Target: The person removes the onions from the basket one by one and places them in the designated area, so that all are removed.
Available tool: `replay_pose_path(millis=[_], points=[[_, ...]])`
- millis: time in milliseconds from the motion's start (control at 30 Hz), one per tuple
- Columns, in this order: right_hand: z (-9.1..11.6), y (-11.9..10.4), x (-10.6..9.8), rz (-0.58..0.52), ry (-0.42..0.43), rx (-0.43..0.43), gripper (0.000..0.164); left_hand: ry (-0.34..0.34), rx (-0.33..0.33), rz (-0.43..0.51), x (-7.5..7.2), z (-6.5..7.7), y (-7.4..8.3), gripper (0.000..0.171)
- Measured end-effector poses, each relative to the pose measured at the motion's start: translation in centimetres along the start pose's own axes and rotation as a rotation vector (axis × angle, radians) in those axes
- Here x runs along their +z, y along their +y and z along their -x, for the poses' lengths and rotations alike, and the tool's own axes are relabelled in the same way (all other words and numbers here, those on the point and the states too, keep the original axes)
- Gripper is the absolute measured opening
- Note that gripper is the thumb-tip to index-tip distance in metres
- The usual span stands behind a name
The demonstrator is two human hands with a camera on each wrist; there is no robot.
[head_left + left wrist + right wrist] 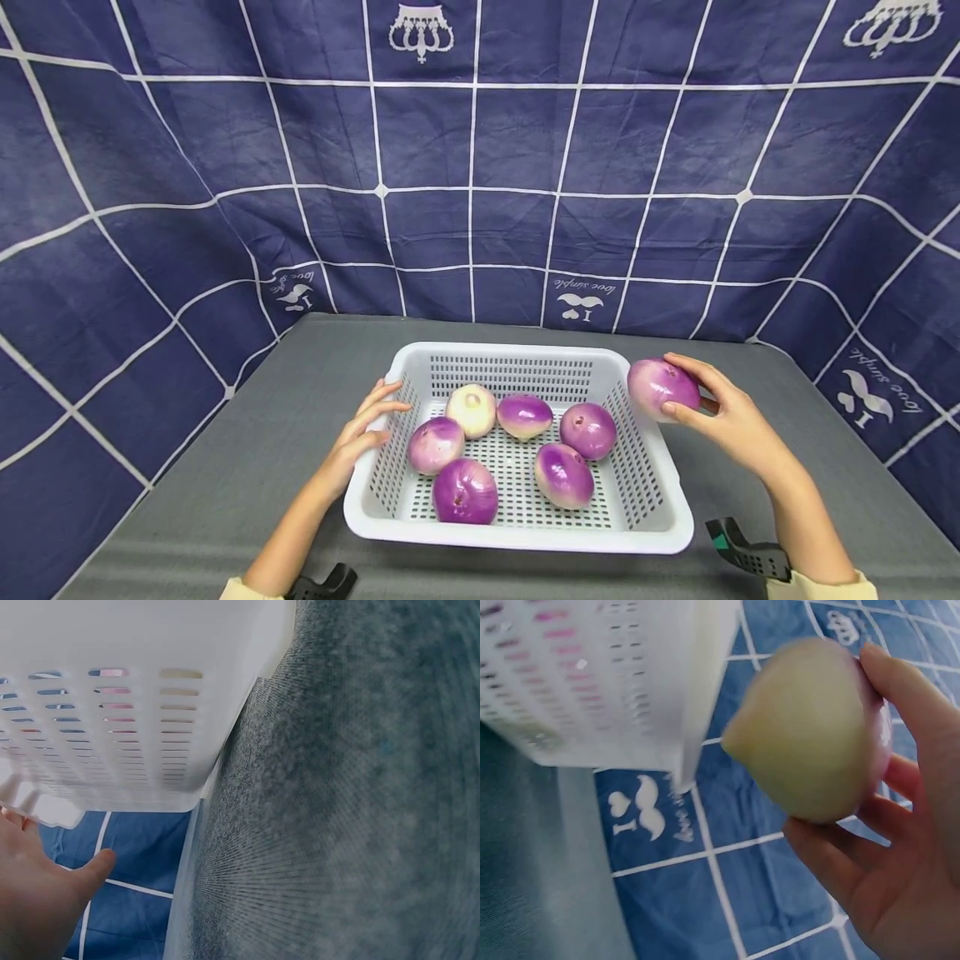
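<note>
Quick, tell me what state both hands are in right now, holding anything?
Left hand: open, fingers at the rim of the white plastic basket.
Right hand: closed around a purple onion.

A white rectangular perforated plastic basket (517, 538) is set on a grey cloth-covered table (225, 450), before a blue white-lined fabric backdrop (517, 142). In it, a creamy round onion (471, 408) is followed rightward by two purple round onions (524, 413), while two more are placed towards its near left and one just near of the rightmost. The basket is flanked on the left by the left hand (352, 444), and a seventh purple round onion (654, 387) is held by the right hand (733, 418) at its far right.
</note>
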State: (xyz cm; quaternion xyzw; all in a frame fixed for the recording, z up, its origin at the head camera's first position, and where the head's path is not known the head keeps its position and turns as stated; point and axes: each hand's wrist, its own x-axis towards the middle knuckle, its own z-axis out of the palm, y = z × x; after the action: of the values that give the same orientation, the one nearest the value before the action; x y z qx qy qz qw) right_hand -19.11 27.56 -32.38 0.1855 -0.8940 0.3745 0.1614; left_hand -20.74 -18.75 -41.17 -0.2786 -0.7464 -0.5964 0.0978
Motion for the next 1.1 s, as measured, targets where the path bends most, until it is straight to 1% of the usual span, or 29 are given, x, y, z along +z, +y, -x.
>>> replay_pose_path(millis=[167, 333, 433, 667, 833, 1000, 1100], points=[[-0.3, 1.7, 0.1, 0.027, 0.082, 0.068, 0.057, 0.001, -0.008, -0.001, 0.0, 0.0, 0.0, 0.039], [-0.6, 3.4, 0.5, 0.026, 0.169, 0.123, 0.056, 0.003, -0.018, 0.006, 0.0, -0.1, 0.0, 0.039], [-0.6, 4.4, 0.7, 0.037, 0.190, 0.158, 0.057, 0.002, -0.017, 0.012, 0.1, -0.1, 0.0, 0.039], [-0.4, 7.0, 1.5, 0.081, 0.175, 0.236, 0.059, 0.001, -0.004, 0.015, 0.1, 0.0, -0.1, 0.039], [-0.2, 8.4, 2.1, 0.136, 0.125, 0.292, 0.062, -0.001, -0.001, 0.015, 0.1, 0.0, 0.0, 0.039], [0.2, 9.9, 2.9, 0.131, 0.062, 0.304, 0.062, 0.001, -0.006, 0.015, 0.1, 0.1, -0.1, 0.039], [0.4, 10.5, 3.2, 0.120, 0.051, 0.311, 0.062, 0.000, -0.010, 0.018, 0.1, 0.1, -0.2, 0.039]])
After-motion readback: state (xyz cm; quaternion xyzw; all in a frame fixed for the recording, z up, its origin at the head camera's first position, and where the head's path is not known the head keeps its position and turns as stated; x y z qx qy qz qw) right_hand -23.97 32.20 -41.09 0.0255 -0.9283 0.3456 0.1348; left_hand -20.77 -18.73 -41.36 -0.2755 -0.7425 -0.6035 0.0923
